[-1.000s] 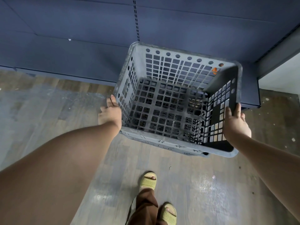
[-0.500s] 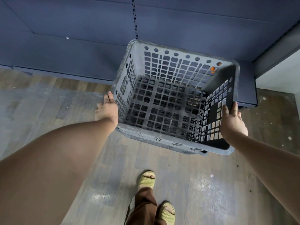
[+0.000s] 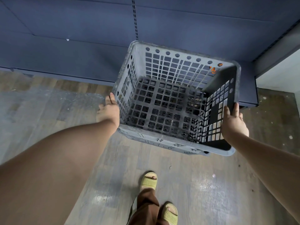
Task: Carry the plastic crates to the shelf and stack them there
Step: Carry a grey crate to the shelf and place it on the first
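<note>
Since a second ago the crate has moved forward, so its far rim now overlaps the blue shelf base while the near rim hangs over the floor. Left hand and right hand press opposite walls, fingers wrapped outside, keeping it level for setting down.

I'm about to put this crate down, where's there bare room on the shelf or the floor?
The low blue shelf deck left of the crate lies bare along the back panel. The wood floor beside the left hand is open too. It is tight at the shelf's right end, by the side panel, and near the sandals.
</note>
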